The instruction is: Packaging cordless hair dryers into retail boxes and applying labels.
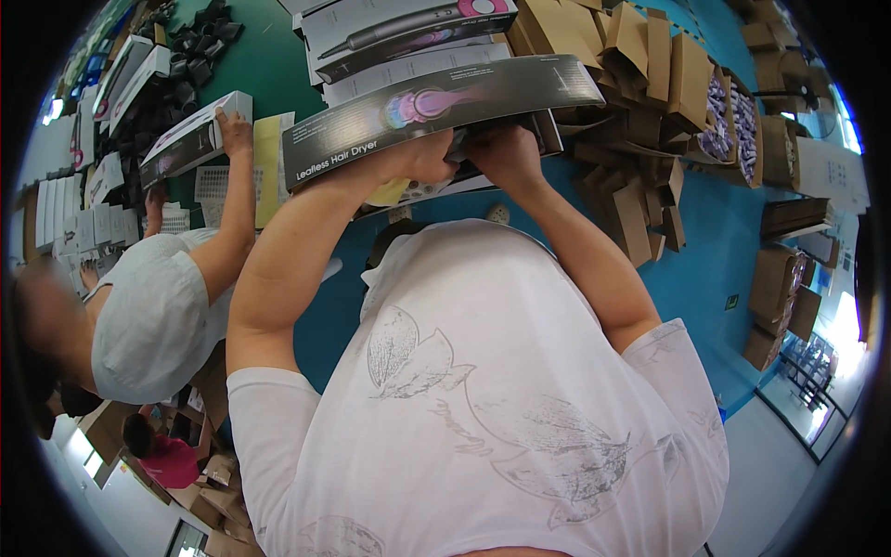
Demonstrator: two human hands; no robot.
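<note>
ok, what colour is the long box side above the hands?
Box side: dark grey, partly pink-purple; head view.

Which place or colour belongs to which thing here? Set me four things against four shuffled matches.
Things:
1. long dark box in front
2. floor
3. box left of the yellow sheet
4. tabletop

Matches:
A. green
B. touched by a co-worker's hand
C. at the wearer's left hand and right hand
D. blue

Pairs: 1-C; 2-D; 3-B; 4-A
</note>
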